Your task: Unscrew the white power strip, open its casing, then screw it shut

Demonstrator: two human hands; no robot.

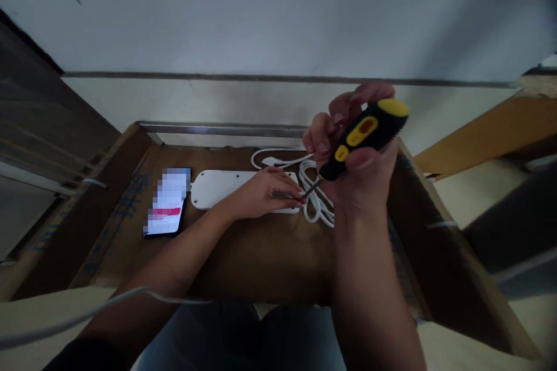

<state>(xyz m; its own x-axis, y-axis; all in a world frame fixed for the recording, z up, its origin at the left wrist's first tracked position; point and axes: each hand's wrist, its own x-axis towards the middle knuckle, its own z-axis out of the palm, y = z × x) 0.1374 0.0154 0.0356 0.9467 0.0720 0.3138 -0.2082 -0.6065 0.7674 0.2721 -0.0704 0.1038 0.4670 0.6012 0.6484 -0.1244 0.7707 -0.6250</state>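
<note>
A screwdriver (359, 140) with a black and yellow handle is gripped in my right hand (365, 171), raised above the right side of the cardboard. Its metal shaft slants down and left to the fingertips of my left hand (272, 192). Those fingers are pinched together at the tip; what they hold there is too small to make out. Beneath my left hand lies a white power strip (217, 185) with dark screw holes along its edges, partly covered by the hand. Its white cord (319, 208) is coiled at the right end, and a white plug (272, 161) rests behind the strip.
A phone (167, 203) with a lit, partly blurred screen lies left of the strip. Everything sits in a shallow cardboard tray (261, 255) with raised side walls. A white panel (278, 17) stands behind. A pale cable (87, 313) crosses the lower left.
</note>
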